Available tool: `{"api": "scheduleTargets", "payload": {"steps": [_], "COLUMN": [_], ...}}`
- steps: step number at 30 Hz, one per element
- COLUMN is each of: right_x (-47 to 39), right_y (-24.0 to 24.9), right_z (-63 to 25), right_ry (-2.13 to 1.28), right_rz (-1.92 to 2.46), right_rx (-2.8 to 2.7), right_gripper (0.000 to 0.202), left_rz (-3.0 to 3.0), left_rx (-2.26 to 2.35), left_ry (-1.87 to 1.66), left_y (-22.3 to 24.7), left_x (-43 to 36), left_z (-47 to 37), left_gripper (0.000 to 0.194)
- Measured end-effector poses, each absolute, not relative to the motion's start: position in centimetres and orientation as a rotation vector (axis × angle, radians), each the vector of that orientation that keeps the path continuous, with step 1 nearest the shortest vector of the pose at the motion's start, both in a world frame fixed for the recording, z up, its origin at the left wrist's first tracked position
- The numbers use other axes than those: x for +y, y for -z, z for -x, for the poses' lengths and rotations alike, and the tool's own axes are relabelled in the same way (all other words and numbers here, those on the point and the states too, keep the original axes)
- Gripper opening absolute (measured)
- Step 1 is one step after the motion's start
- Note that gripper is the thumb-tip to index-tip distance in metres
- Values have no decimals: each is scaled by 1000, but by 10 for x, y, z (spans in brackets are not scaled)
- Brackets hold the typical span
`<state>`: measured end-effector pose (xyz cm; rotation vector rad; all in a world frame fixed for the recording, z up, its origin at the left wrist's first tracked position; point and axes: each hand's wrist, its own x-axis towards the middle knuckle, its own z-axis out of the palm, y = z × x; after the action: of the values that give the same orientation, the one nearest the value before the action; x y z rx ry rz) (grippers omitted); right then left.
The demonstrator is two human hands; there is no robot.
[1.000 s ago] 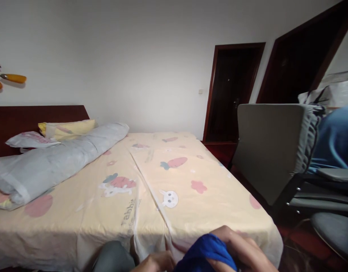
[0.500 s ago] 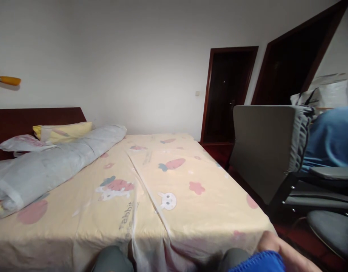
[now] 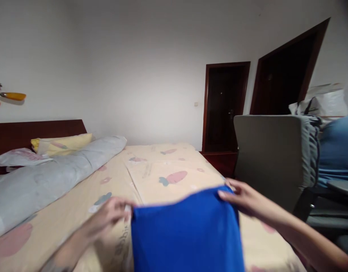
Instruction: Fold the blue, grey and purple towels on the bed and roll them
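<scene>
The left grip [image 3: 113, 212] is closed at the fingertips on one upper corner of a blue cloth [image 3: 187, 234]; the right grip [image 3: 240, 195] pinches the other, thumb in front. The cloth hangs spread between them, before the carrot-patterned bed [image 3: 153, 189], its lower edge out of view.

Place: home bedroom. Evidence: bed [image 3: 200, 181] is filling 6 o'clock, bearing carrot-print sheet [image 3: 153, 190]. Dark headboard [image 3: 34, 130] is standing at 9 o'clock, yellow pillow [image 3: 73, 143] lying before it. Dark door [image 3: 225, 98] with lever handle [image 3: 231, 112] is standing at 2 o'clock, wall plate [image 3: 195, 104] sitting beside it at 1 o'clock. Grey chair [image 3: 267, 151] is occupying 3 o'clock.
</scene>
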<state>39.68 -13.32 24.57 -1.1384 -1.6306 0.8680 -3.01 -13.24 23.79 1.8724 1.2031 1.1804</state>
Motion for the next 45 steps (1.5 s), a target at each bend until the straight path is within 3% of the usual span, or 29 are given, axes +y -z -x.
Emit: {"api": "scheduleTargets", "payload": {"steps": [2, 7, 10, 12, 16, 18, 21, 24, 28, 32, 39, 45], "right_x": [-72, 49, 59, 52, 37, 28, 13, -6, -37, -63, -82, -71], "right_y": [-296, -447, -497, -498, -427, -362, -246, -136, -50, -40, -45, -45], "right_z": [-393, -381, -374, -370, -372, -377, -381, -376, -364, -367, -382, -383], "right_ry": [-883, -657, -526, -493, -555, -577, -543, -690, -894, -947, -1107, -1198], "right_rz": [1064, 710, 532, 478, 480, 559, 867, 1073, 1273, 1329, 1398, 1443], "right_rx": [-1554, -1326, -1310, -1340, -1382, -1410, -1528, -1564, -1612, -1693, -1964, -2060], "right_gripper": [51, 39, 32, 29, 33, 33, 37, 42, 37, 30, 34, 36], "left_rz": [-1817, -1788, -1691, -1699, -1792, -1875, -1975, -1966, -1964, -2125, -2163, -1948], "left_rx": [1083, 971, 879, 786, 715, 844, 1209, 1296, 1409, 1480, 1424, 1424], "left_ry": [-1280, -1889, -2268, -2357, -2252, -2129, -1717, -1523, -1188, -892, -804, -648], "left_y": [-308, -486, -543, -546, -463, -390, -270, -165, -72, -40, -46, -46], "left_x": [-66, 55, 80, 85, 79, 67, 37, 0, -37, -57, -96, -88], "left_z": [8, -47, -63, -65, -55, -45, -30, -20, -5, 21, 29, 16], "left_gripper": [9, 13, 16, 23, 27, 34, 25, 17, 12, 11, 16, 36]}}
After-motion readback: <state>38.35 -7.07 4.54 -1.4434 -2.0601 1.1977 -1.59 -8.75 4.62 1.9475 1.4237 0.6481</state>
